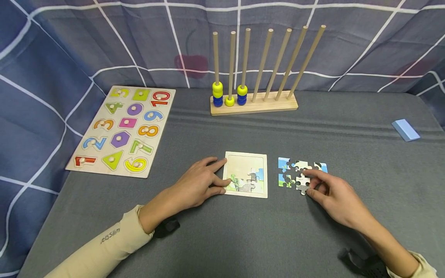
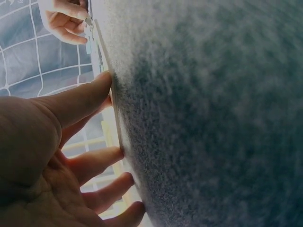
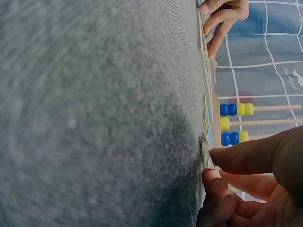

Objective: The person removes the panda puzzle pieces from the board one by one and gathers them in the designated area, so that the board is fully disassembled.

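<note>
A square wooden puzzle tray (image 1: 240,164) lies in the middle of the table, with several joined picture pieces (image 1: 247,187) along its lower part. Spread fingers of my left hand (image 1: 199,183) rest on the tray's left edge; the left wrist view shows the thumb (image 2: 97,92) and fingertips along that edge. To the right of the tray, my right hand (image 1: 335,197) pinches a grey-and-white puzzle piece (image 1: 303,183) between thumb and index finger, low over the cloth. Loose puzzle pieces (image 1: 284,164) lie around it, partly hidden by the fingers.
A wooden board with number and shape knobs (image 1: 126,122) lies at the left. Behind the tray stands a peg rack (image 1: 253,110) with yellow and blue beads on its left pegs. A light blue block (image 1: 405,130) sits far right. A checked curtain (image 1: 139,38) borders the back.
</note>
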The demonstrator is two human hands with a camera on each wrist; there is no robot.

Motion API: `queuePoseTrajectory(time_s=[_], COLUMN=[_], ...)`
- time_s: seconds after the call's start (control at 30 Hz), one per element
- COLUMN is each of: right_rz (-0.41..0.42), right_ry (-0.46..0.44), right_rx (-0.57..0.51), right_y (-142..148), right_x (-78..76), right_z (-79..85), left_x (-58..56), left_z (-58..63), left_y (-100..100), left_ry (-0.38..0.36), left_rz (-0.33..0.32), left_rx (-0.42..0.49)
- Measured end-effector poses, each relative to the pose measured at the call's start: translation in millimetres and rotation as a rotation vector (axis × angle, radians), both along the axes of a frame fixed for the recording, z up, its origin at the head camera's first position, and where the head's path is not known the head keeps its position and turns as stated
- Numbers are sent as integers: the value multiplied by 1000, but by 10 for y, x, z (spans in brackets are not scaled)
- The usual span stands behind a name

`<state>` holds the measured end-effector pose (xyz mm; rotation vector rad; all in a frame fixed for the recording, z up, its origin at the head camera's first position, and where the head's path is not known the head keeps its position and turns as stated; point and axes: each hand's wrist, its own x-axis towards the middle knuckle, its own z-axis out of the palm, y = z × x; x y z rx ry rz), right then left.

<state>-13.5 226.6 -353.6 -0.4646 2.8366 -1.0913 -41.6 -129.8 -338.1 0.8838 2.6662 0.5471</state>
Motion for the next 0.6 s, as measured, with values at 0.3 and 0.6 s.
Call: queuePoseTrajectory(time_s=[0.3,0.6], right_rz=[-25,-12], right_ry=[38,70], right_rx=[39,97], right_y=[-3,15], right_x=[6,-1], right_z=[6,-3], left_x=[-2,-2], left_z=[-3,-8], left_y=[-15,-9], left_ry=[-4,-5], left_rz=[-6,-9], left_rx=[10,19])
